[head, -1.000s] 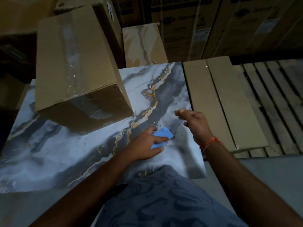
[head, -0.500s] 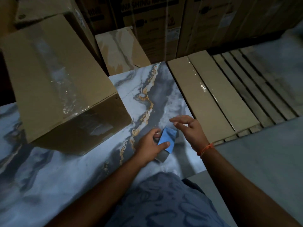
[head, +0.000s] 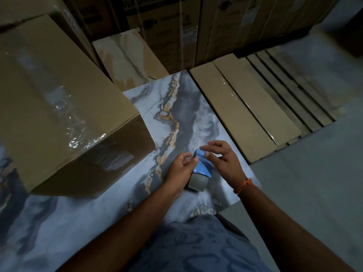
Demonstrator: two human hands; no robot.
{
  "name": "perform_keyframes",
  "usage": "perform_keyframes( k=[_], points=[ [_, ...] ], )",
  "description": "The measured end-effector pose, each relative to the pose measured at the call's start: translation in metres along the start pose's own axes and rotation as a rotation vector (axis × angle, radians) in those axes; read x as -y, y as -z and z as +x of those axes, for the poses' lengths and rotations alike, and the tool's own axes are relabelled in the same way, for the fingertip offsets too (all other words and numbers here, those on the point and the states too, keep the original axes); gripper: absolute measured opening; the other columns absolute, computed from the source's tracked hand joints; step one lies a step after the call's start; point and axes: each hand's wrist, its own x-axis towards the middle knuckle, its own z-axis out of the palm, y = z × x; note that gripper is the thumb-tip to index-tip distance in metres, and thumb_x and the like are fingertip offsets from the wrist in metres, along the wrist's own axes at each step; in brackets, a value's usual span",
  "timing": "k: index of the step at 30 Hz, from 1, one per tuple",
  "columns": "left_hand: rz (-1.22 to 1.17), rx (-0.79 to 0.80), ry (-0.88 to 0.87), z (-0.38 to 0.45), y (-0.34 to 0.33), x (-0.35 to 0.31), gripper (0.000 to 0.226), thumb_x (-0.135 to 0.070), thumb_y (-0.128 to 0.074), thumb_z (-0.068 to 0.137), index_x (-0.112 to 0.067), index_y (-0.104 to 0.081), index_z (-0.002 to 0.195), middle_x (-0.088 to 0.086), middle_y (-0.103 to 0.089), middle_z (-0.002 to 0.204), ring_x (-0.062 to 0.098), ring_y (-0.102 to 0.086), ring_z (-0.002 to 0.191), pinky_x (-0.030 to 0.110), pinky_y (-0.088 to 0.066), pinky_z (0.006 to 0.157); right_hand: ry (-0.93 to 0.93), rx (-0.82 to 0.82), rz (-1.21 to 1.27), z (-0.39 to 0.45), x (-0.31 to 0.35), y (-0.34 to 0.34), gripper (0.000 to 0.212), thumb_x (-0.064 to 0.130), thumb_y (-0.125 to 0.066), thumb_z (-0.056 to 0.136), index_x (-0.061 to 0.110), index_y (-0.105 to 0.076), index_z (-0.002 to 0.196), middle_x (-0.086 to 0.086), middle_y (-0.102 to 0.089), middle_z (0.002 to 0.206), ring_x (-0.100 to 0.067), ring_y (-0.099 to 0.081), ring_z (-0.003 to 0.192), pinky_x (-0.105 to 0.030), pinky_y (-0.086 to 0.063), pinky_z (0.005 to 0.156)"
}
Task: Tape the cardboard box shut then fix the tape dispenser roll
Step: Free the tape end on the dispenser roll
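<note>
Left hand (head: 179, 169) grips the blue tape dispenser (head: 202, 167), fingers curled around its side, with the grey tape roll (head: 197, 182) showing at its near end. Right hand (head: 223, 160) hovers just beside and over the dispenser, fingers spread, thumb touching the blue top. Both are above the marbled tabletop (head: 117, 213). A taped cardboard box (head: 55, 107) sits to the left, apart from the hands.

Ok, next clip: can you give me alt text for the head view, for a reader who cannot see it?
A person's left hand grips a blue tape dispenser with its tape roll above a marbled slab, while the right hand reaches in at its top. A taped cardboard box sits on the slab to the left.
</note>
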Motion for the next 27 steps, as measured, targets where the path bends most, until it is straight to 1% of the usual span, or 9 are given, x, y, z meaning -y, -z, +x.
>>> perform_keyframes(
  k=[3, 5, 8, 12, 15, 17, 19, 23, 27],
  points=[
    [0.183, 0.007, -0.150, 0.008, 0.010, -0.008, 0.040, -0.010, -0.072, 0.092, -0.016, -0.060, 0.129, 0.008, -0.063, 0.128, 0.020, -0.066, 0.110, 0.036, -0.055, 0.099, 0.025, 0.005, -0.008, 0.000, -0.002, 0.000, 0.022, 0.014, -0.065, 0.095, 0.018, -0.077, 0.113, -0.006, -0.053, 0.127, -0.014, -0.055, 0.121, -0.014, -0.050, 0.086],
    [0.264, 0.028, -0.239, 0.014, 0.013, -0.016, 0.042, -0.007, -0.073, 0.090, -0.022, -0.062, 0.127, 0.004, -0.063, 0.128, 0.018, -0.067, 0.106, 0.031, -0.057, 0.092, 0.048, 0.007, -0.013, 0.001, -0.005, 0.001, 0.022, 0.017, -0.066, 0.094, 0.021, -0.078, 0.112, -0.006, -0.052, 0.128, -0.015, -0.054, 0.124, -0.025, -0.053, 0.091],
    [0.332, 0.062, -0.323, 0.022, 0.014, -0.023, 0.037, -0.010, -0.074, 0.088, -0.029, -0.067, 0.119, 0.003, -0.065, 0.130, 0.016, -0.069, 0.101, 0.031, -0.060, 0.089, 0.078, -0.006, -0.048, 0.004, -0.008, 0.002, 0.025, 0.027, -0.065, 0.091, 0.023, -0.077, 0.113, -0.004, -0.051, 0.129, -0.018, -0.054, 0.126, -0.035, -0.055, 0.092],
    [0.360, 0.099, -0.369, 0.029, 0.010, -0.025, 0.025, -0.011, -0.074, 0.088, -0.022, -0.074, 0.111, 0.010, -0.068, 0.122, 0.016, -0.072, 0.093, 0.025, -0.060, 0.082, 0.139, -0.015, -0.180, 0.005, -0.009, 0.003, 0.029, 0.030, -0.066, 0.090, 0.031, -0.074, 0.118, 0.000, -0.049, 0.130, -0.020, -0.054, 0.121, -0.028, -0.048, 0.093],
    [0.364, 0.062, -0.388, 0.029, 0.007, -0.026, 0.016, -0.011, -0.075, 0.089, -0.020, -0.074, 0.101, 0.011, -0.069, 0.118, 0.002, -0.070, 0.082, 0.016, -0.056, 0.075, 0.178, -0.024, -0.226, 0.005, -0.008, 0.003, 0.032, 0.028, -0.067, 0.090, 0.030, -0.072, 0.121, 0.001, -0.048, 0.131, -0.019, -0.053, 0.120, -0.021, -0.043, 0.093],
    [0.368, 0.051, -0.403, 0.029, 0.007, -0.027, 0.009, -0.007, -0.073, 0.090, -0.012, -0.075, 0.097, 0.009, -0.072, 0.111, -0.007, -0.066, 0.074, 0.010, -0.053, 0.071, 0.202, -0.041, -0.269, 0.006, -0.008, 0.002, 0.035, 0.028, -0.068, 0.089, 0.029, -0.070, 0.125, 0.001, -0.048, 0.130, -0.020, -0.053, 0.120, -0.025, -0.046, 0.093],
    [0.380, 0.040, -0.426, 0.027, 0.008, -0.028, 0.007, -0.003, -0.071, 0.091, -0.003, -0.076, 0.095, 0.005, -0.072, 0.100, -0.008, -0.064, 0.071, 0.007, -0.049, 0.069, 0.210, -0.072, -0.308, 0.006, -0.007, 0.000, 0.043, 0.026, -0.069, 0.089, 0.027, -0.065, 0.131, 0.000, -0.049, 0.129, -0.018, -0.054, 0.119, -0.029, -0.048, 0.092],
    [0.398, 0.024, -0.442, 0.027, 0.009, -0.028, 0.006, -0.006, -0.071, 0.091, -0.007, -0.077, 0.093, -0.003, -0.068, 0.095, 0.002, -0.063, 0.077, 0.005, -0.047, 0.069, 0.173, -0.181, -0.277, 0.003, -0.002, -0.004, 0.044, 0.021, -0.071, 0.089, 0.023, -0.063, 0.132, 0.000, -0.056, 0.120, -0.010, -0.060, 0.101, -0.008, -0.042, 0.072],
    [0.416, 0.023, -0.448, 0.027, 0.013, -0.025, 0.007, -0.009, -0.071, 0.092, -0.010, -0.078, 0.095, 0.002, -0.070, 0.101, 0.002, -0.063, 0.083, 0.003, -0.045, 0.069, 0.152, -0.260, -0.254, -0.004, 0.002, -0.004, 0.012, 0.022, -0.073, 0.087, 0.023, -0.073, 0.098, 0.004, -0.064, 0.104, -0.007, -0.063, 0.092, -0.015, -0.045, 0.058]
  ],
)
